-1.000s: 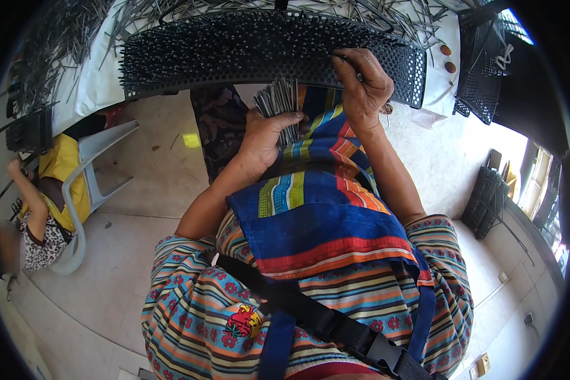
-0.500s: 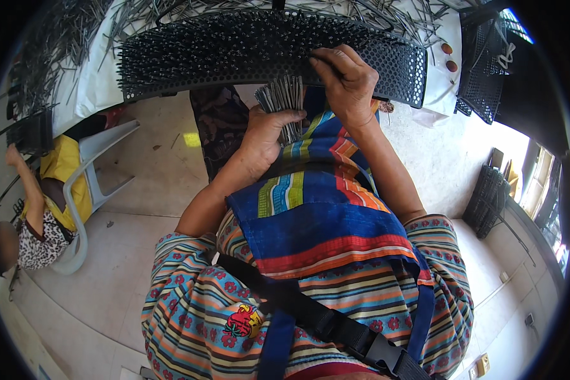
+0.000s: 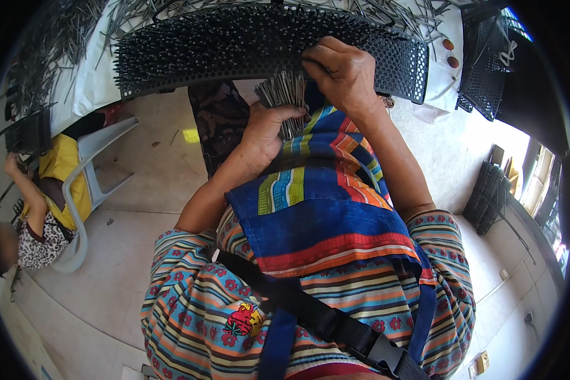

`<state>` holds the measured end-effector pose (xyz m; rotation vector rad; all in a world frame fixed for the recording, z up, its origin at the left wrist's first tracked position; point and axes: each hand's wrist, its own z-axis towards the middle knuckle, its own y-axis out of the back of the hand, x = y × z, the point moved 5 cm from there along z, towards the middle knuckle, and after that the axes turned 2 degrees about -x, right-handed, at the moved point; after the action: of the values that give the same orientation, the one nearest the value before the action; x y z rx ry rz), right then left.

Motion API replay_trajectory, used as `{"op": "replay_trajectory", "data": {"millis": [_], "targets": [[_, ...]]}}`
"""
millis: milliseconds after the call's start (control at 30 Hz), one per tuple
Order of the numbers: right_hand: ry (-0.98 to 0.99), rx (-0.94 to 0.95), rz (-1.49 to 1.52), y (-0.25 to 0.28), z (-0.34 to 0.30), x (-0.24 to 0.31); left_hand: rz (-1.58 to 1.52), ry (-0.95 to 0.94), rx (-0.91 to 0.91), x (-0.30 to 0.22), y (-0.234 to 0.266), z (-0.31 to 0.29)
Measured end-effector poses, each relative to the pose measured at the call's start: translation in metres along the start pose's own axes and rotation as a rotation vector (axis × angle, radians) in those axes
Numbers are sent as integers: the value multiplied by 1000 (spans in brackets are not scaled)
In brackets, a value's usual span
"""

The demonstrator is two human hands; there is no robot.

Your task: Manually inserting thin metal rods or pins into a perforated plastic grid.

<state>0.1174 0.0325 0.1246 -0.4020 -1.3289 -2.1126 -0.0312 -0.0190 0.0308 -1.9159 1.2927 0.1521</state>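
Note:
My left hand (image 3: 264,133) is wrapped round a bundle of thin dark grey strips (image 3: 284,92), which fan out at the top just below the near rim of a black perforated rack (image 3: 396,66). Upright dark strips stand packed in the holes over the rack's left and middle; at its right end the holes are bare. My right hand (image 3: 345,73) is over the rack's near edge, right of the middle, with thumb and fingers pinched together. What the pinch holds, if anything, is too small to make out.
Loose dark strips (image 3: 57,57) lie heaped on the white-covered table at the left and behind the rack. Two brown discs (image 3: 450,54) are at the right. A person (image 3: 41,215) sits on a grey plastic chair (image 3: 101,152) at the left. Black perforated panels (image 3: 484,69) stand at the right.
My right hand has shifted slightly left and up along the rack, its fingers still pinched. The left hand with the bundle has stayed almost in place.

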Motion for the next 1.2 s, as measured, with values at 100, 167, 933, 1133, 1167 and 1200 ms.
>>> {"op": "replay_trajectory", "data": {"millis": [100, 167, 933, 1133, 1167, 1200], "targets": [[30, 35, -95, -3, -1, 1, -1, -52, 11, -1, 0, 0], [1, 30, -132, -1, -2, -1, 8, -25, -2, -1, 1, 0], [-553, -339, 717, 31, -43, -37, 106, 23, -61, 7, -2, -3], [-227, -262, 416, 25, -32, -36, 235, -87, -30, 7, -4, 1], [-159, -266, 379, 23, -32, -34, 201, -52, -25, 8, -4, 0], [-160, -266, 379, 21, -32, -34, 168, -15, -20, 8, -5, 0]]}}
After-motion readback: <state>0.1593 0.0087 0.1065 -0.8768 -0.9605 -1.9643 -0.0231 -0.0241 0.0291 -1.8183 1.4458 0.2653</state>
